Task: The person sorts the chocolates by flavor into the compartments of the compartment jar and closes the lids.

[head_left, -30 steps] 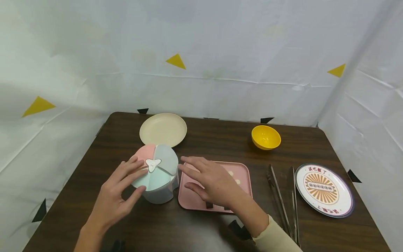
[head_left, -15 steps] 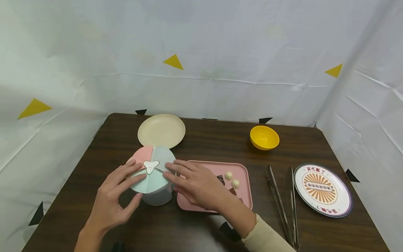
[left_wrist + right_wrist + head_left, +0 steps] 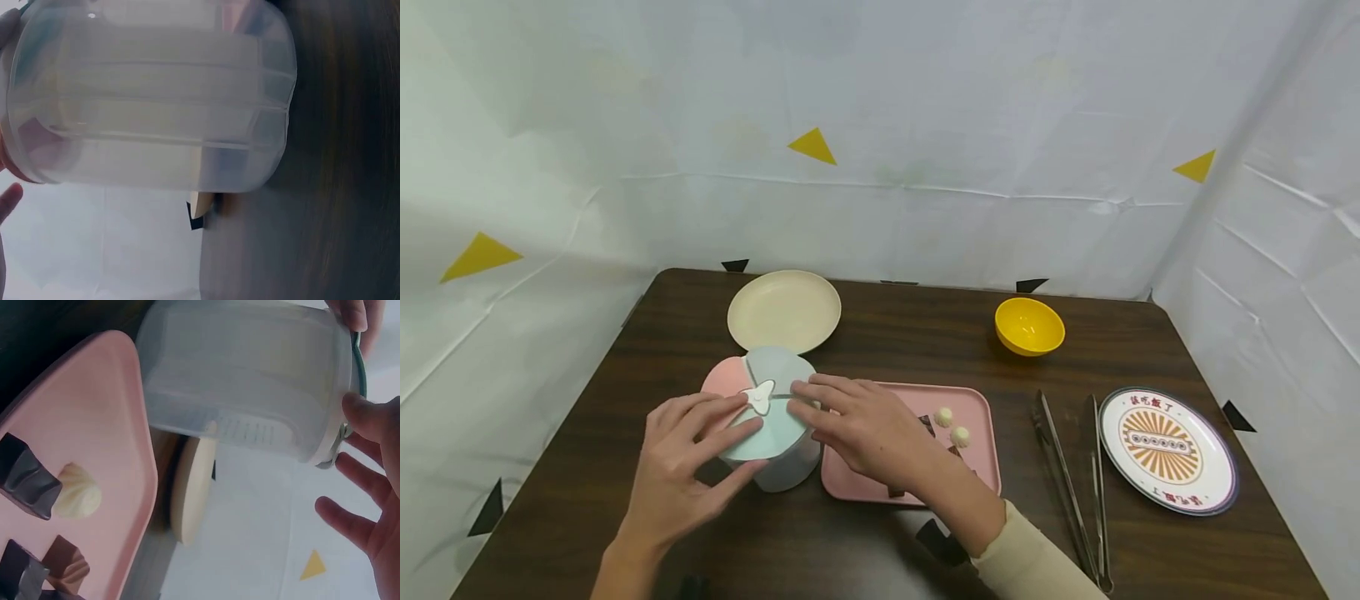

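Dark table (image 3: 850,550): two hands (image 3: 677,462) (image 3: 883,433) on one container (image 3: 778,437).

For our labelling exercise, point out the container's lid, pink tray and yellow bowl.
Container's lid (image 3: 763,396): head view, white centrepiece.
Pink tray (image 3: 112,425): right wrist view, bare surface.
Yellow bowl (image 3: 1029,327): head view, inner surface.

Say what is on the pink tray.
On the pink tray, two pale sweets and several dark sweets show. In the head view, the right hand hides part, so the full count is unclear.
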`<move>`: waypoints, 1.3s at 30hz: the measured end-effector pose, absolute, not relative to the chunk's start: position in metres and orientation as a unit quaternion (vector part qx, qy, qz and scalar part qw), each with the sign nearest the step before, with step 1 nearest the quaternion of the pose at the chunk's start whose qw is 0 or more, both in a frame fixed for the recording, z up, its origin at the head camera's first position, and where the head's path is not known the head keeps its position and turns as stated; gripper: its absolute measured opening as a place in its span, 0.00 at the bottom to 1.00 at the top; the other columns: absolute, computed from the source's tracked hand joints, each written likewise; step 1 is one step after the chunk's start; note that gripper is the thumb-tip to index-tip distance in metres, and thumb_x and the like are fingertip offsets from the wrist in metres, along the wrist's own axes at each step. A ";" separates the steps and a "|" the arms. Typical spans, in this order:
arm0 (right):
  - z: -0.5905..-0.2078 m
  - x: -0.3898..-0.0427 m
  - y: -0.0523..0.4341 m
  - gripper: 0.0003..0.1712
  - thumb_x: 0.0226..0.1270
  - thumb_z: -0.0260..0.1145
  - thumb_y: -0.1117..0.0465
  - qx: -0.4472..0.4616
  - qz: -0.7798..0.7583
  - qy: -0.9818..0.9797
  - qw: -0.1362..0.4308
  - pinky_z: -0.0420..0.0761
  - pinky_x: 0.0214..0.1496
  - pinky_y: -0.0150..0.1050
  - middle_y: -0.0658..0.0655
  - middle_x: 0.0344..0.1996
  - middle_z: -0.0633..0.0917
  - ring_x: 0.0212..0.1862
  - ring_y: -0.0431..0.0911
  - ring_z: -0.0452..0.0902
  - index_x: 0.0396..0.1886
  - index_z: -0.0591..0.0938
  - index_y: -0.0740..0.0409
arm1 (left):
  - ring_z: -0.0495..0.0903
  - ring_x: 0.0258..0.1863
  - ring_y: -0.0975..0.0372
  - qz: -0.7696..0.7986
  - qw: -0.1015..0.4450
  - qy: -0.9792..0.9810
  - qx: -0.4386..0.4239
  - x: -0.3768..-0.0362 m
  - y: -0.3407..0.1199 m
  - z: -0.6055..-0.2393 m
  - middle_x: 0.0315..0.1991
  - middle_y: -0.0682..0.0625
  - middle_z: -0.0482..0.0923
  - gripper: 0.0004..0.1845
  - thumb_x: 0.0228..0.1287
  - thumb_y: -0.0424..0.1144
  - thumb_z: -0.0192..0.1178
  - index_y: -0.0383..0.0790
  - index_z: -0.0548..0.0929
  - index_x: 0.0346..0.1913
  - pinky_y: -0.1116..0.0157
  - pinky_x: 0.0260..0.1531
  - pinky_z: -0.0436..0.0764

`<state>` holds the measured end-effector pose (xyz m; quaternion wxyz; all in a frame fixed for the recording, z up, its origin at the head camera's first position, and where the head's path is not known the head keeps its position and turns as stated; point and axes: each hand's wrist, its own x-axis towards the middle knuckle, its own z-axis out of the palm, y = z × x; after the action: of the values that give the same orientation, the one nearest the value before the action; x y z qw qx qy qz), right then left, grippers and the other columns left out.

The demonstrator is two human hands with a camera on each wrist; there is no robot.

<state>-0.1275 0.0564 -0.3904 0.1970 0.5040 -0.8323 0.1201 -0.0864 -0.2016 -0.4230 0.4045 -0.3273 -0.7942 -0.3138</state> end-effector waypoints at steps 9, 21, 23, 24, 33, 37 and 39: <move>-0.385 -0.134 0.055 0.27 0.63 0.69 0.65 0.519 0.101 -0.828 0.185 0.76 0.57 0.38 0.46 0.63 0.77 0.67 0.43 0.69 0.62 0.80 0.44 | 0.79 0.53 0.40 -0.325 0.410 -0.776 -0.352 -0.084 -0.193 -0.426 0.49 0.37 0.83 0.20 0.64 0.50 0.64 0.35 0.88 0.46 0.52 0.64 0.66; -0.389 -0.144 0.058 0.31 0.63 0.67 0.71 0.507 0.139 -0.836 0.158 0.78 0.51 0.34 0.45 0.66 0.74 0.69 0.39 0.65 0.65 0.78 0.44 | 0.83 0.49 0.44 -0.295 0.447 -0.778 -0.330 -0.083 -0.186 -0.426 0.47 0.41 0.85 0.18 0.66 0.48 0.62 0.35 0.89 0.45 0.53 0.63 0.68; -0.389 -0.145 0.058 0.32 0.63 0.66 0.72 0.505 0.139 -0.837 0.158 0.79 0.48 0.33 0.44 0.66 0.74 0.69 0.38 0.65 0.65 0.78 0.44 | 0.82 0.49 0.44 -0.292 0.454 -0.776 -0.328 -0.083 -0.185 -0.427 0.47 0.41 0.85 0.18 0.67 0.48 0.62 0.35 0.89 0.45 0.52 0.62 0.69; -0.389 -0.146 0.058 0.32 0.63 0.65 0.72 0.505 0.141 -0.837 0.156 0.80 0.45 0.33 0.44 0.67 0.73 0.69 0.38 0.64 0.65 0.78 0.44 | 0.83 0.49 0.44 -0.289 0.459 -0.774 -0.327 -0.084 -0.184 -0.427 0.47 0.41 0.85 0.18 0.67 0.48 0.62 0.35 0.89 0.45 0.52 0.62 0.69; -0.389 -0.149 0.060 0.33 0.64 0.62 0.74 0.501 0.161 -0.838 0.142 0.79 0.36 0.31 0.45 0.68 0.73 0.70 0.38 0.63 0.67 0.76 0.46 | 0.83 0.49 0.46 -0.294 0.465 -0.781 -0.297 -0.082 -0.178 -0.429 0.46 0.42 0.85 0.18 0.68 0.48 0.61 0.36 0.89 0.46 0.54 0.62 0.70; -0.389 -0.147 0.059 0.29 0.70 0.60 0.69 0.491 0.192 -0.839 0.134 0.80 0.45 0.35 0.46 0.68 0.73 0.66 0.39 0.70 0.68 0.75 0.47 | 0.84 0.48 0.47 -0.325 0.465 -0.776 -0.274 -0.083 -0.174 -0.429 0.44 0.41 0.86 0.17 0.67 0.47 0.62 0.35 0.88 0.46 0.56 0.61 0.71; -0.389 -0.146 0.059 0.28 0.72 0.59 0.66 0.483 0.208 -0.840 0.129 0.80 0.50 0.37 0.47 0.68 0.72 0.63 0.40 0.74 0.70 0.73 0.47 | 0.84 0.47 0.47 -0.343 0.467 -0.772 -0.262 -0.083 -0.172 -0.428 0.43 0.41 0.86 0.17 0.67 0.45 0.62 0.34 0.88 0.46 0.58 0.60 0.71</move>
<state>-0.1459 0.0587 -0.3892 0.1289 0.4834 -0.8404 0.2083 -0.0826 -0.1717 -0.4277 0.4674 -0.2616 -0.7716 -0.3432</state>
